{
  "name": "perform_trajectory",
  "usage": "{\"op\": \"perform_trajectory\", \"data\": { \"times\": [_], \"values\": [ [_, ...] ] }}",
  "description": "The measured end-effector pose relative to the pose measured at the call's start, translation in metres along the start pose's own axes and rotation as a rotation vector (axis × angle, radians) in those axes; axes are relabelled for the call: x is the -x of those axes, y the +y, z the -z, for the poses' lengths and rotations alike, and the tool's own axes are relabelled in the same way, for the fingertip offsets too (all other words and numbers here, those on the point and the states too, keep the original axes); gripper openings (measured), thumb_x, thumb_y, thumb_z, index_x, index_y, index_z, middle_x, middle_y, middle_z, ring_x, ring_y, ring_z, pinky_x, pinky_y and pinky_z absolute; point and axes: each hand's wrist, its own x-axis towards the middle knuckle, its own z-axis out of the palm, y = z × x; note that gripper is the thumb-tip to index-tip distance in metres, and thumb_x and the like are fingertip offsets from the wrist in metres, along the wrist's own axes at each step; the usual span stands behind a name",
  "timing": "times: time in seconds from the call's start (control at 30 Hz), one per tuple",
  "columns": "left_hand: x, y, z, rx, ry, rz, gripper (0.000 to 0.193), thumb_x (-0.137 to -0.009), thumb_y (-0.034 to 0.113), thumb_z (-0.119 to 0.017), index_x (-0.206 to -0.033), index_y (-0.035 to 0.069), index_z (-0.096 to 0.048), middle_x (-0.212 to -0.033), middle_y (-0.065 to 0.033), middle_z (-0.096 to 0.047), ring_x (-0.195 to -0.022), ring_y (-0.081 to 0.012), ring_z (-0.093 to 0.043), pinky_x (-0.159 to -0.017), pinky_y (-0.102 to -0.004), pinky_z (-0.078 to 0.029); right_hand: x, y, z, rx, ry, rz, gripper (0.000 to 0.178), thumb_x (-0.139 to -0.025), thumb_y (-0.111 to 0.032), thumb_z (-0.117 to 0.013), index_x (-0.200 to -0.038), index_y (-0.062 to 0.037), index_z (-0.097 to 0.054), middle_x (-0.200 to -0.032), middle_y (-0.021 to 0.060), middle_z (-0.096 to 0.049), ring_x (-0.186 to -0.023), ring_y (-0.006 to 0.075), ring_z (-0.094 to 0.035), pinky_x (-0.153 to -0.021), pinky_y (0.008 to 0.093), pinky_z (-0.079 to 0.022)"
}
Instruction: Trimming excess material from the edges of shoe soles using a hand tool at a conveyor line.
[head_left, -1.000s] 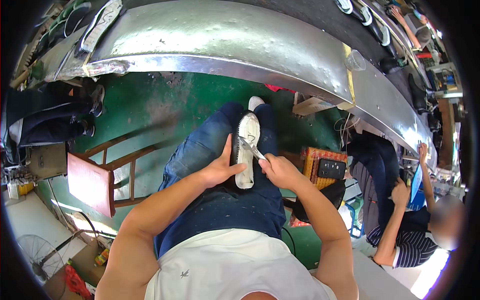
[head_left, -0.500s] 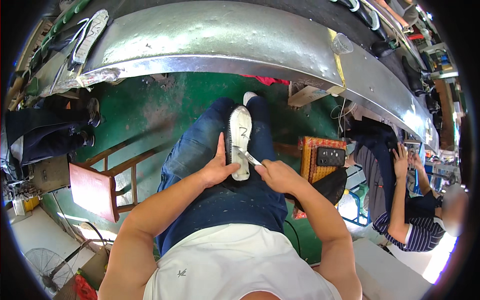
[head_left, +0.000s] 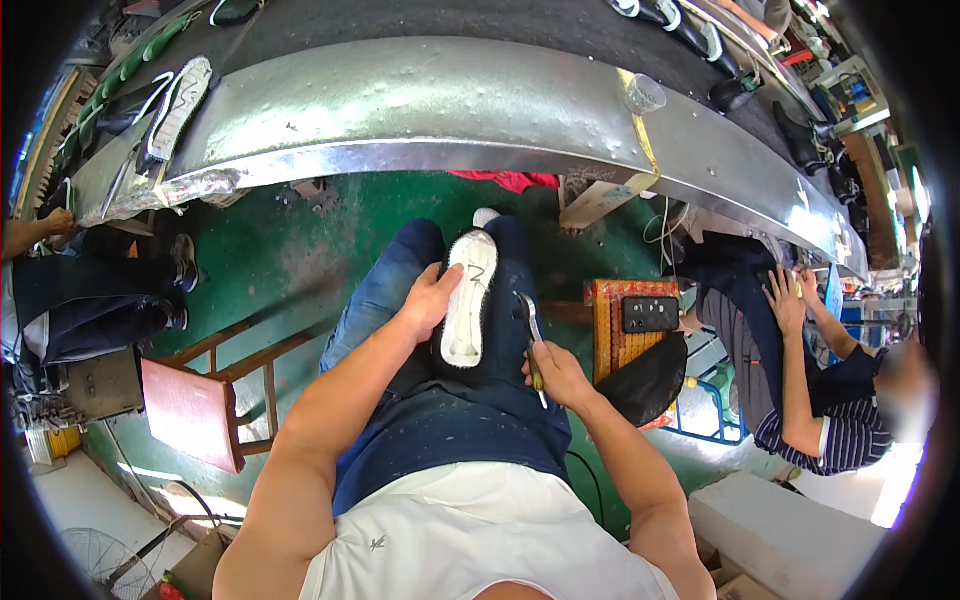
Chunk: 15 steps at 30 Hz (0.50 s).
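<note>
A shoe [head_left: 463,325] lies bottom-up along my thighs, its pale underside bordered by a dark ridged edge and marked with a dark scribble. My left hand [head_left: 432,303] is closed on its left edge, the thumb resting on the underside. To the right of the shoe, over my right thigh, my right hand [head_left: 556,372] grips metal pincers [head_left: 533,328] with a curved head pointing away from me. The pincers are apart from the shoe. My fingers hide part of their handles.
A metal-edged bench [head_left: 400,110] crosses ahead, bearing another upturned shoe [head_left: 180,108] and a clear plastic cup [head_left: 645,95]. At right, a phone [head_left: 650,314] lies on a woven seat beside a black cloth [head_left: 648,380]; a co-worker [head_left: 810,400] sits beyond. A wooden stool [head_left: 190,410] stands left.
My right hand has drawn the pincers off the shoe, to the right and toward me. My left hand has moved up and closed around the shoe's edge. A hand has appeared at far left.
</note>
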Motion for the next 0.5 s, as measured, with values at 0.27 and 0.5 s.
{"op": "perform_trajectory", "data": {
  "times": [0.27, 0.5],
  "values": [
    [0.078, 0.108, -0.014, 0.525, -0.249, -0.314, 0.054, -0.108, 0.043, -0.049, -0.143, 0.002, -0.048, -0.127, -0.0146, -0.067, -0.111, -0.0244, -0.068, -0.096, -0.0411, -0.057, 0.024, -0.029, -0.004, 0.61, 0.027, 0.138, 0.044, -0.104, -0.042, -0.052, -0.1, -0.0004, -0.064, -0.089, 0.0235, -0.07, -0.084, 0.0413, -0.071, -0.077, 0.0512, -0.055],
    [0.039, 0.172, 0.006, 0.669, -0.549, -0.121, 0.069, -0.106, 0.059, -0.042, -0.147, 0.005, -0.049, -0.142, -0.0156, -0.06, -0.129, -0.0313, -0.06, -0.109, -0.0491, -0.049, 0.04, -0.055, -0.031, 1.14, 0.04, 0.373, 0.045, -0.092, -0.049, -0.067, -0.094, -0.0048, -0.069, -0.087, 0.0146, -0.07, -0.082, 0.0342, -0.071, -0.074, 0.0456, -0.058]
  ]
}}
